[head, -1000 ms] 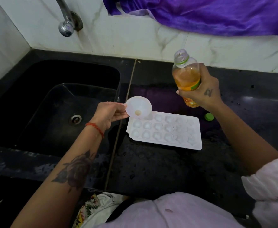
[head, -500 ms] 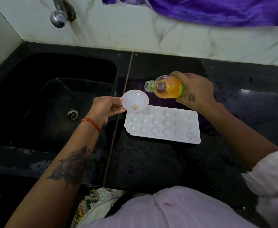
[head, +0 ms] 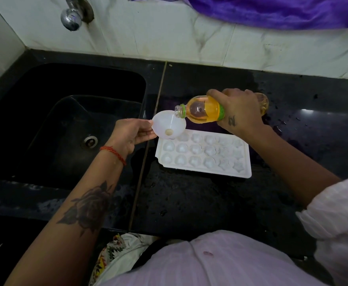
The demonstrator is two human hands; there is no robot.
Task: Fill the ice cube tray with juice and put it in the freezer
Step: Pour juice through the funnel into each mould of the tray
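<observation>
Now I am pinching the rim of the white funnel (head: 169, 124) in my left hand (head: 131, 135), hovering its spout over the far left corner of the ice cube tray (head: 204, 154) so the juice is landing in one cell and not on the wet black counter (head: 189, 203), where the tray is lying just right of the sink (head: 66, 120). My right hand (head: 237, 111) is wrapping around the juice bottle (head: 202, 109), tipped nearly flat, mouth over the funnel bowl. Its green label band is showing no lettering I can read.
</observation>
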